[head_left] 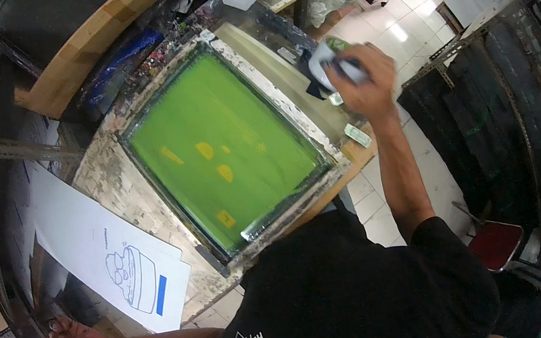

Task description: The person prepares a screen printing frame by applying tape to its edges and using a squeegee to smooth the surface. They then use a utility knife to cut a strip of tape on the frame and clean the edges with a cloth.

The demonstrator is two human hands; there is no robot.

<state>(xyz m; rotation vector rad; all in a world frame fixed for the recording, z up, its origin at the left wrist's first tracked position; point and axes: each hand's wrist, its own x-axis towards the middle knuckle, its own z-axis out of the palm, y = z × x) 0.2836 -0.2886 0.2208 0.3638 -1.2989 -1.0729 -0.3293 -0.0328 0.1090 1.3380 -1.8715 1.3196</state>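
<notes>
Right hand (364, 78) is closing its grip on a white bottle (329, 59) just beyond the green screen frame's (224, 149) right edge; left hand (69, 333) is reaching far left, grip unclear.

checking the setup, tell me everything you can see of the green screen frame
The green screen frame is a rectangular mesh of bright green in a dark border, lying flat on a paint-spattered table. A few small yellow shapes show through the mesh. Its surround looks pale, worn and stained. Neither hand touches it; the right hand holds a white object beyond its far-right corner.
</notes>
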